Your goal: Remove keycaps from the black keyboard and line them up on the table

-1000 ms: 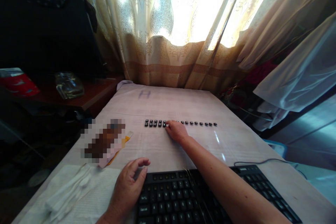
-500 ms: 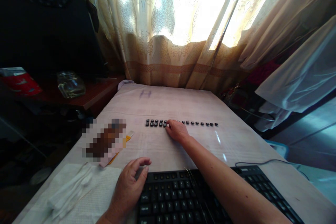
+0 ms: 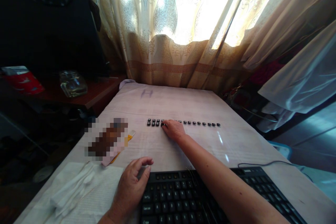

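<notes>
My right hand (image 3: 173, 128) reaches out over the table, its fingertips closed on a small black keycap (image 3: 163, 124) in the front row. Two short rows of black keycaps (image 3: 153, 123) lie to its left, and a single line of keycaps (image 3: 198, 123) runs off to the right. The hand covers the keycaps between. My left hand (image 3: 133, 179) rests by the upper left corner of a black keyboard (image 3: 175, 195), thumb and index finger apart, holding nothing. Bare spots without caps show in the keyboard's upper rows. My right forearm hides the keyboard's middle.
A white cloth (image 3: 75, 190) lies at the table's near left, with a pixelated patch and a yellow-and-clear strip (image 3: 131, 135) beyond it. A cable (image 3: 273, 162) trails from the keyboard. A glass jar (image 3: 72, 84) and a monitor (image 3: 47, 35) stand on a side desk.
My right hand has shifted slightly left along the front row, onto the neighbouring keycap. My left hand holds its place, while the whole view has drifted a little.
</notes>
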`<action>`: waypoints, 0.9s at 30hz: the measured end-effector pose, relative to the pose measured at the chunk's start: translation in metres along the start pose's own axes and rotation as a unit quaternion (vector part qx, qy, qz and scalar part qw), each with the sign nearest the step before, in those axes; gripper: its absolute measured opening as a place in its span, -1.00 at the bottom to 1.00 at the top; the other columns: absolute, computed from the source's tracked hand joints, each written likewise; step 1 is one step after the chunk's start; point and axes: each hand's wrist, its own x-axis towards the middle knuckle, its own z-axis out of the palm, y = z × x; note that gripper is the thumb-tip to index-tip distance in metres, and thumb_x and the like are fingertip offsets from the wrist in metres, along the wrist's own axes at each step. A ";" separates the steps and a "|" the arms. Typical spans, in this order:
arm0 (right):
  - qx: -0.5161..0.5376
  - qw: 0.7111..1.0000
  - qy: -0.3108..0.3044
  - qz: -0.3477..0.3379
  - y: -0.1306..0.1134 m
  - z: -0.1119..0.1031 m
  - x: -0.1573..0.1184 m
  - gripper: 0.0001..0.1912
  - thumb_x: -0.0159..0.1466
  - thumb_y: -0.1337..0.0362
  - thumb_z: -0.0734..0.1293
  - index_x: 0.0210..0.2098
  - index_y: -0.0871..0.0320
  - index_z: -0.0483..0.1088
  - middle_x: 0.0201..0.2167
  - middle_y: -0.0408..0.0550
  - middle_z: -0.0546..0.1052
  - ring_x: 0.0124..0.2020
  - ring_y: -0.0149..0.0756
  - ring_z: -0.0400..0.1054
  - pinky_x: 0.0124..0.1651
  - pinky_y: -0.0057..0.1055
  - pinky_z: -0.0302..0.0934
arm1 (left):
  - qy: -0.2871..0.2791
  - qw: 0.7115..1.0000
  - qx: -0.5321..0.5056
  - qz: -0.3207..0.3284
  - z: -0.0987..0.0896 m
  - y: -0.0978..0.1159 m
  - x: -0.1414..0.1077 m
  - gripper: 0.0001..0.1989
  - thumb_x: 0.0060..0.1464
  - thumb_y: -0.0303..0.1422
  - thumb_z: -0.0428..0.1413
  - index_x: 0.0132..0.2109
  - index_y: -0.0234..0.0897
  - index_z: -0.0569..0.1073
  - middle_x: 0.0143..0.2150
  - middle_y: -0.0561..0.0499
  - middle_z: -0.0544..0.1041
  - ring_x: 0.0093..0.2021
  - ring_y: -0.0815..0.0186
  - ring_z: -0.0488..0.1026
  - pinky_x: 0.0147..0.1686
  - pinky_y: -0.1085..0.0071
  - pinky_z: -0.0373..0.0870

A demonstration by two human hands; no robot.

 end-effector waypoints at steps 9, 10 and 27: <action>-0.017 1.000 0.004 -0.002 -0.001 -0.001 -0.002 -0.63 0.35 0.17 0.13 0.08 0.01 0.38 -0.01 -0.01 0.54 -0.02 -0.18 0.43 -0.05 -0.34 0.24 | 0.002 1.000 -0.002 0.005 0.001 0.000 0.000 -0.80 0.12 -0.32 0.04 -0.17 -0.15 0.53 -0.23 0.00 0.62 -0.18 0.24 0.57 -0.14 0.32 0.52; -0.019 1.000 0.003 -0.003 -0.003 -0.002 -0.001 -0.63 0.35 0.17 0.13 0.08 0.01 0.38 -0.02 -0.01 0.55 -0.02 -0.18 0.43 -0.05 -0.33 0.23 | 0.003 1.000 -0.002 0.005 0.001 0.000 0.000 -0.81 0.11 -0.32 0.04 -0.18 -0.15 0.54 -0.24 0.01 0.63 -0.19 0.24 0.57 -0.14 0.32 0.52; -0.051 0.998 -0.033 -0.017 -0.026 -0.010 0.009 -0.68 0.32 0.25 0.15 -0.07 0.07 0.48 -0.10 0.07 0.58 -0.07 -0.13 0.47 -0.11 -0.33 0.27 | -0.003 1.000 -0.005 -0.007 -0.001 0.004 0.000 -0.80 0.11 -0.33 0.05 -0.17 -0.17 0.54 -0.23 -0.02 0.62 -0.20 0.23 0.57 -0.14 0.32 0.52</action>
